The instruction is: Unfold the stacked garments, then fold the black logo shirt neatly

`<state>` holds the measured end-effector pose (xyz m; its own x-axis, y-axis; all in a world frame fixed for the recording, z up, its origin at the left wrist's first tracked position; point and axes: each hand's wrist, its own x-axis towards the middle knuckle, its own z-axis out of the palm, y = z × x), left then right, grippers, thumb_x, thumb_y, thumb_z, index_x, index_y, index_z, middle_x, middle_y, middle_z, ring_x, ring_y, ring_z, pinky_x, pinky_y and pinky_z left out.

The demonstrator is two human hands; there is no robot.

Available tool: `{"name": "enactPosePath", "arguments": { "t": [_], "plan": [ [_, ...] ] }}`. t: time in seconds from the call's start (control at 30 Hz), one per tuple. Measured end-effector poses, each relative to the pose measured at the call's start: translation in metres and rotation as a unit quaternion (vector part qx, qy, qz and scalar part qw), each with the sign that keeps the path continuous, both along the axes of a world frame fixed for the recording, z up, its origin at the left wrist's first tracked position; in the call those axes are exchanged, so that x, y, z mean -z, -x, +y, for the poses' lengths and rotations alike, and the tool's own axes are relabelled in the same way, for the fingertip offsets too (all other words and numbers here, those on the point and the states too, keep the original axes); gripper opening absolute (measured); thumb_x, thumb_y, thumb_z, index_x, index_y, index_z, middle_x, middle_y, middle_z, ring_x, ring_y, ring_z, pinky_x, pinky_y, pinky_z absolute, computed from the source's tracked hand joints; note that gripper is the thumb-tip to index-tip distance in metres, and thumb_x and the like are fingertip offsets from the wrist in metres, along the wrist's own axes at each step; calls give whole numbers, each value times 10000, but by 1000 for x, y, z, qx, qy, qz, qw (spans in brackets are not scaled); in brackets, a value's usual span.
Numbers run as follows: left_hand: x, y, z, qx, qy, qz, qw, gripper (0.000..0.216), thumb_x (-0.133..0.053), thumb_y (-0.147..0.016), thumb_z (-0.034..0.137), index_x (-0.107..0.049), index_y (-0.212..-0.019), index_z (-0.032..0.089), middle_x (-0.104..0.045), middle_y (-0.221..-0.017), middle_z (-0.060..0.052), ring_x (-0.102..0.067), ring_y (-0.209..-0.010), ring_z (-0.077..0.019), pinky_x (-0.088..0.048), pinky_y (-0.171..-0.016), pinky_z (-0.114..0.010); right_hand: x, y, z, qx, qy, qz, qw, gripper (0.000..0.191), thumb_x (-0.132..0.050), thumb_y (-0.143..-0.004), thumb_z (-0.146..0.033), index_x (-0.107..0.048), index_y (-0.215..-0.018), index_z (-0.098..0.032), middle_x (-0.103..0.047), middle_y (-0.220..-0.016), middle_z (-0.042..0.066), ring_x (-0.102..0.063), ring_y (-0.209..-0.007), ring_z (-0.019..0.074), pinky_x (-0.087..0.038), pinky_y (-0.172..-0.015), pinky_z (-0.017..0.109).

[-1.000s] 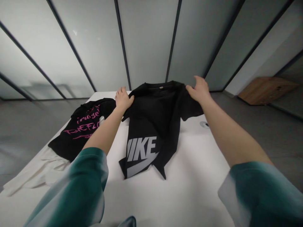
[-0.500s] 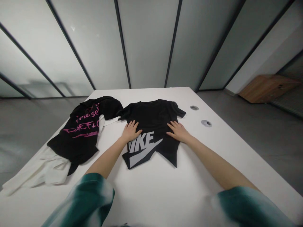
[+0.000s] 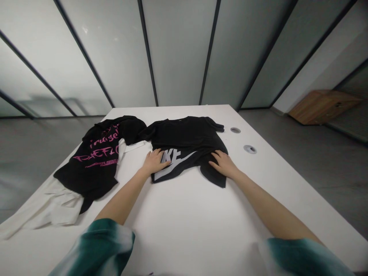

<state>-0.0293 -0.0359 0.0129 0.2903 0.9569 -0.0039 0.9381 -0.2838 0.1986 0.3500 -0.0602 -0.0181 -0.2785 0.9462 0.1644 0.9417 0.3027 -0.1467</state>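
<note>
Room: frosted glass panels w/ dark frames behind, white table out front.
Shirt: black logo tee lies mid-table, collar away from the person, hem bunched near the hands.
Left hand: flat, fingers spread, pressing the hem's left corner over the grey print.
Right hand: flat & open too, on the right hem corner; gripping nothing.
Risk 1: hem looks rucked under both palms; uneven push could set creases or skew it.
Risk 2: sleeve touches the black pink-lettered shirt atop the white garment, so a drag left might snag those.
Risk 3: two cable holes just right; cloth could catch there.
</note>
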Motion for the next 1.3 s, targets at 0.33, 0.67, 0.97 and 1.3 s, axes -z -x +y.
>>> {"name": "enactPosePath", "arguments": {
  "t": [0.33,0.67,0.97,1.3],
  "plan": [
    [-21,6,-17,78,-12,-4,997,444,-544,-857,592,-668,-985,185,-675,-984,-115,-633,-957,-285,-477,-882,-393,-22,-19,-14,-39,-8,45,998,383,-518,-918,-455,-694,-1093,-162,-681,-1139,161,-632,-1072,313,-484,-965,465],
    [-12,16,-23,20,-25,-120,992,335,-392,-906,255,-679,-1068,195,-724,-1080,-99,-660,-1015,-261,-493,-932,-389,-22,-6,-13,-62,-23,91,994,289,-497,-842,-199,-731,-1012,-183,-714,-1142,121,-621,-1125,299,-467,-1004,459],
    [-56,36,4,-107,-92,-263,954,297,-529,-814,357,-650,-1013,172,-716,-916,-65,-662,-817,-206,-518,-759,-322,-78,-35,-10,-46,89,475,874,488,-431,-868,-607,-695,-836,-197,-719,-737,70,-688,-808,277,-504,-869,439],
    [-7,-12,-7,-18,13,36,999,663,-404,-934,572,-462,-1454,165,-401,-1548,-160,-346,-1435,-340,-317,-1143,-489,-29,13,8,3,42,76,996,534,-451,-930,-507,-594,-1346,-205,-500,-1486,120,-414,-1395,312,-331,-1135,478]
  ]
}}
